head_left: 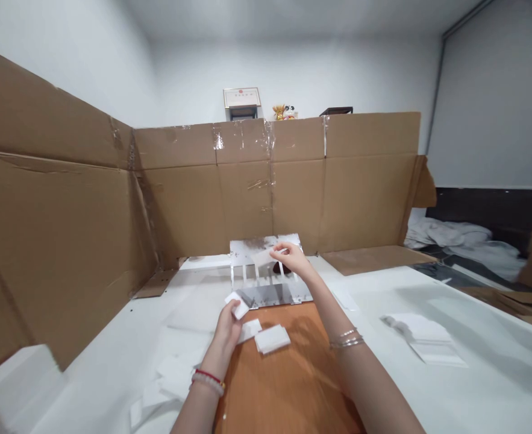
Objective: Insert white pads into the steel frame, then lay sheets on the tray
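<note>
My left hand [228,324] is closed around a small white rectangular piece [237,306], possibly a stack of thin sheets. Farther forward, my right hand [291,258] pinches a thin white sheet [262,258] by its right edge. That sheet is over a white and grey slotted frame [272,294] with upright strips between its back and front plates. A dark round object [278,269] shows behind the strips. On the brown wooden board [293,386], a stack of white sheets [272,339] lies between my forearms, with another white piece [250,330] beside my left hand.
Loose white sheets [161,386] are scattered left of the board. More white sheets [426,337] lie on the white table [374,295] at right. Cardboard walls [243,193] stand at the back and left. A white block [17,392] is at the near left.
</note>
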### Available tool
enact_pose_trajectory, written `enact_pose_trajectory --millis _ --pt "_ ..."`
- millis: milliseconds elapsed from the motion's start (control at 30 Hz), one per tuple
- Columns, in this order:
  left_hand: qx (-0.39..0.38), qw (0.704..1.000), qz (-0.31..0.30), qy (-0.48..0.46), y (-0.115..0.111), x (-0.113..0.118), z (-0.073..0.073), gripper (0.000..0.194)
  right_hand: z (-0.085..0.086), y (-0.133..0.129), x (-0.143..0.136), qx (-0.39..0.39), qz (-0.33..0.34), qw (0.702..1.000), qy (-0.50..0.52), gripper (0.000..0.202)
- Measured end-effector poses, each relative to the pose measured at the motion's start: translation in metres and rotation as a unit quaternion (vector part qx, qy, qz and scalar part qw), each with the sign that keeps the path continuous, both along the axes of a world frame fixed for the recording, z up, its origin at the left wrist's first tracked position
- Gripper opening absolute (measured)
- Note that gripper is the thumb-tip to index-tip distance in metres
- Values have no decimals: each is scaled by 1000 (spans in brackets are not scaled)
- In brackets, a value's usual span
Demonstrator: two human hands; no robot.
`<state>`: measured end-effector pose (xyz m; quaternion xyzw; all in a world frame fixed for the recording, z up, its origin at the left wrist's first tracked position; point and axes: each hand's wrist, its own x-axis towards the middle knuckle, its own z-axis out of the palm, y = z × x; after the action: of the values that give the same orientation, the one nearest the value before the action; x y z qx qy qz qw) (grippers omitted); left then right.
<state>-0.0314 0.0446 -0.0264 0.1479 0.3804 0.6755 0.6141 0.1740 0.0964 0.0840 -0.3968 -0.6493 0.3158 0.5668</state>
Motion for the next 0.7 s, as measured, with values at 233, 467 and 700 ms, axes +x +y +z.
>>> enact_pose_trajectory --millis 233,467,700 --pt "2 1000 -2 8 0 -1 -1 16 2 -3 -2 -27 31 997 66 34" --pt "0 1000 -11 12 -1 0 1 20 -15 3 -21 -119 88 982 120 41" --pt "6 1000 -21 13 -3 0 1 20 -22 5 -31 -147 128 967 162 40"
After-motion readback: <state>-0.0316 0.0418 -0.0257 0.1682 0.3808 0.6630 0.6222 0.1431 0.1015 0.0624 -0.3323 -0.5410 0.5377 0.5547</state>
